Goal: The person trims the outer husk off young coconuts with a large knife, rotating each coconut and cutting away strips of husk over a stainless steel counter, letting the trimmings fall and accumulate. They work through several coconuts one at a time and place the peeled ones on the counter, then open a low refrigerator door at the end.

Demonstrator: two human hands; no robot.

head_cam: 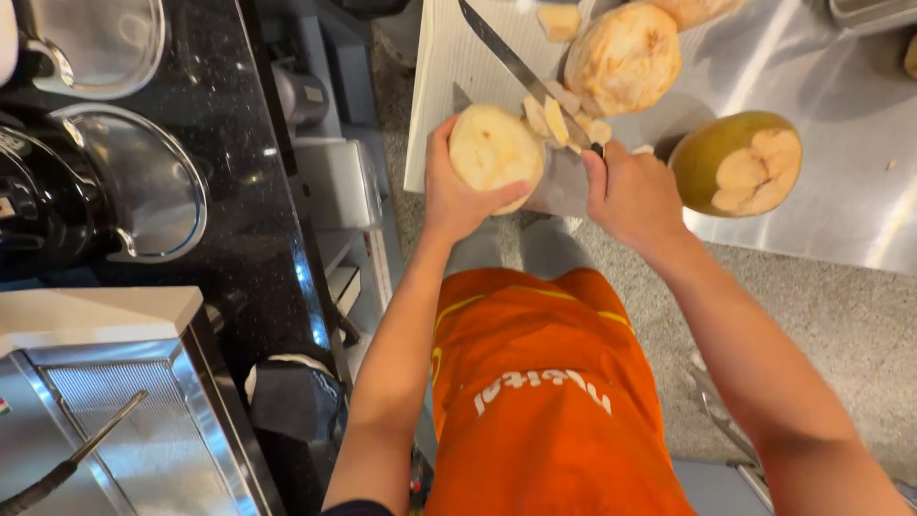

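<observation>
My left hand [457, 196] grips a pale peeled coconut [494, 148] at the near edge of a white cutting board [449, 67]. My right hand [635, 196] is shut on the handle of a long knife [511, 59], whose blade runs up and to the left over the board. Several cut husk pieces [559, 117] lie by the blade between the two hands. A second peeled coconut [623, 57] rests on the board beyond them.
A green coconut [737, 162] with its top shaved sits on the steel table [841, 115] to the right. At left, a black counter [239, 191] holds a glass jug [134, 182], and a steel appliance [115, 420] stands by it. My orange apron [544, 401] fills the lower middle.
</observation>
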